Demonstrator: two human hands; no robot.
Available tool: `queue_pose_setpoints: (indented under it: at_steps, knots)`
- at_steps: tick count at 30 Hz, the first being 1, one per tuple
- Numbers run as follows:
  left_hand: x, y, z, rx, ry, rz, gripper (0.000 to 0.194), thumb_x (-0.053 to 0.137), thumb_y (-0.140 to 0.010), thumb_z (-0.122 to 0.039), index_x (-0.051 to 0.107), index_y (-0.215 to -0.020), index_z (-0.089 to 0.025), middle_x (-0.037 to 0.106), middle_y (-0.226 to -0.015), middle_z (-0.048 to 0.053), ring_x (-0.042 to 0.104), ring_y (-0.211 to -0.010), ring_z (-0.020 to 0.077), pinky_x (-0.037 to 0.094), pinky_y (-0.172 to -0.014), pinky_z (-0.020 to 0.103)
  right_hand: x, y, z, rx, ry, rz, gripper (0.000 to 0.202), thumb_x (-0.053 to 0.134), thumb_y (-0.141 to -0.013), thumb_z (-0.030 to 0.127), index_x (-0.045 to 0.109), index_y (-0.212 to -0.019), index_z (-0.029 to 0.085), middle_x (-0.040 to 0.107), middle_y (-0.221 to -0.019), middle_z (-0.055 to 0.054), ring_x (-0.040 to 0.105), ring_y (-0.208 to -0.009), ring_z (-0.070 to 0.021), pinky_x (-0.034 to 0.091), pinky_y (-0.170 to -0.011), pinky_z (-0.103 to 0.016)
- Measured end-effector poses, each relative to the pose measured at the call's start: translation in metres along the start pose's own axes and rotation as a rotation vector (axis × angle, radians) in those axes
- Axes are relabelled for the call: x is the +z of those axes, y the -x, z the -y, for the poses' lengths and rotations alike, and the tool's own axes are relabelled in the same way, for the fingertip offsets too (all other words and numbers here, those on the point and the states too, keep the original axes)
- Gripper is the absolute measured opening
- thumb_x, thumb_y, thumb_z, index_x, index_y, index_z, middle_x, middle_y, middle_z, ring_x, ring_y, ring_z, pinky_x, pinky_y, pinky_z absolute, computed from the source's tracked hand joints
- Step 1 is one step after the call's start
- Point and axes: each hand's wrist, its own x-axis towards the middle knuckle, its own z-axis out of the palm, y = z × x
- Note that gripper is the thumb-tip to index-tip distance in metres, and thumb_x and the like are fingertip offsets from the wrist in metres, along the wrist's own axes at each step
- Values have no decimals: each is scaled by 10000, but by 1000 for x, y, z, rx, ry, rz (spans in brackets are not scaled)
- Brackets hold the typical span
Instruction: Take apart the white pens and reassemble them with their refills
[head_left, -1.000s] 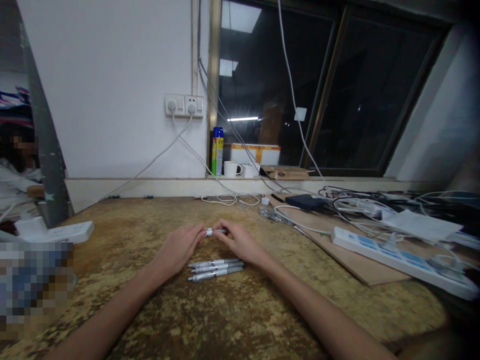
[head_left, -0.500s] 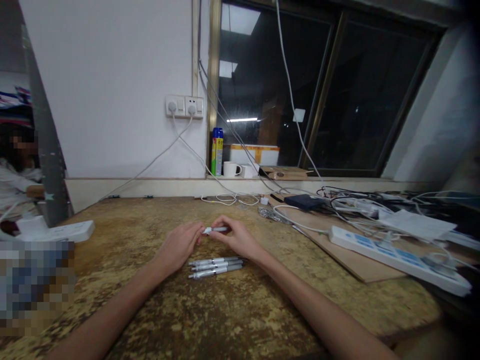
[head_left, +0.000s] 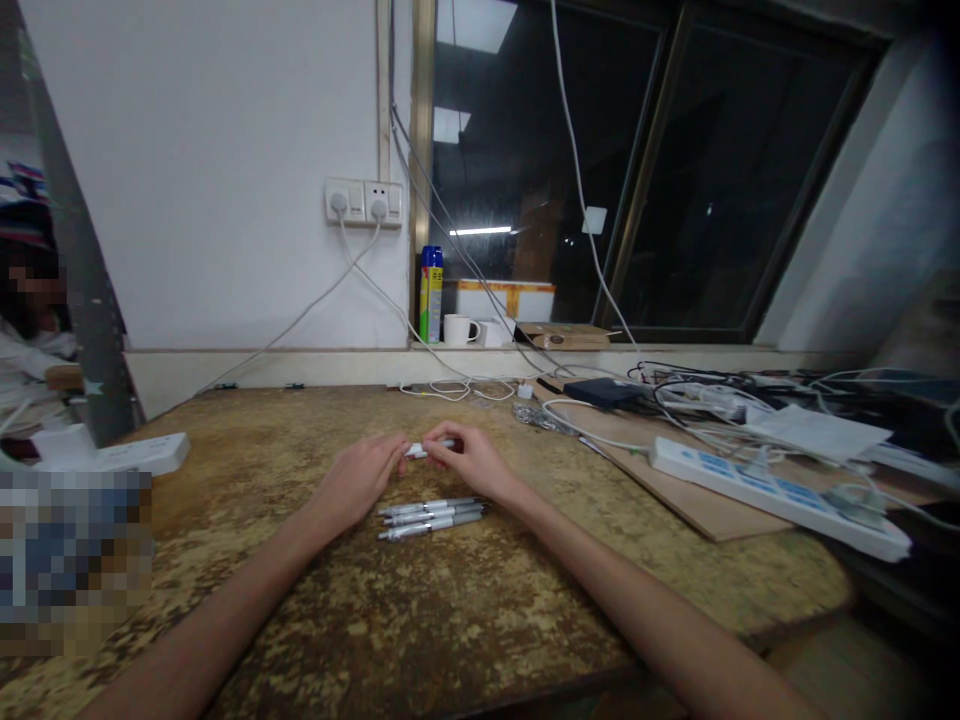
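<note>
A white and grey pen is held level between my two hands over the worn wooden table. My left hand is closed on its left end, with the fingertips covering that end. My right hand pinches the pen farther right between thumb and fingers. Just below the hands, on the tabletop, lie several similar pens side by side, their tips to the left. My right wrist hangs close to their right ends.
On the right, a white power strip and tangled cables lie by a brown board. A spray can and a white mug stand on the window sill. Another power strip is at left. A person is beyond it.
My right hand has shifted slightly left along the pen, covering more of it. The whole view has tilted a little, so the scene sits higher; the pens on the table are unmoved.
</note>
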Motion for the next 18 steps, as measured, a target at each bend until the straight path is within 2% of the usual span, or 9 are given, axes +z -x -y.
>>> queue_pose_setpoints:
  at_steps: [4, 9, 13, 16, 18]
  knots:
    - [-3, 0, 0, -17, 41, 4, 386, 283, -1070, -316, 588, -860, -208, 657, -863, 50, 621, -838, 208, 458, -809, 317, -7, -2, 0, -109, 23, -9, 200, 685, -871, 321, 713, -1004, 174, 735, -979, -48, 676, -877, -169, 512, -825, -296]
    - [-5, -1, 2, -51, 75, -15, 405, 271, -1072, -338, 604, -878, -214, 673, -879, 45, 632, -839, 212, 466, -813, 326, -15, -7, -5, -57, -43, -59, 226, 738, -811, 327, 731, -976, 173, 742, -975, -59, 688, -844, -177, 531, -828, -322]
    - [-6, -3, 2, -41, 190, -35, 356, 329, -1064, -395, 645, -1108, -236, 714, -1102, 56, 653, -1012, 230, 482, -914, 353, -16, -8, -8, 43, -142, -70, 238, 726, -807, 356, 749, -961, 176, 745, -926, -50, 670, -821, -172, 521, -801, -307]
    - [-7, -4, 1, 4, 246, -43, 374, 347, -1065, -393, 610, -1301, -270, 666, -1314, 46, 610, -1193, 228, 443, -1040, 368, -17, -9, -8, 75, -151, -91, 239, 700, -817, 354, 755, -980, 190, 745, -948, -41, 656, -855, -172, 506, -816, -301]
    - [-7, -4, 3, 23, 237, -41, 385, 349, -1066, -374, 596, -1345, -275, 655, -1337, 41, 595, -1222, 226, 428, -1070, 376, -19, -8, -7, 94, -151, -100, 239, 687, -819, 346, 753, -989, 193, 743, -957, -41, 655, -882, -177, 500, -838, -306]
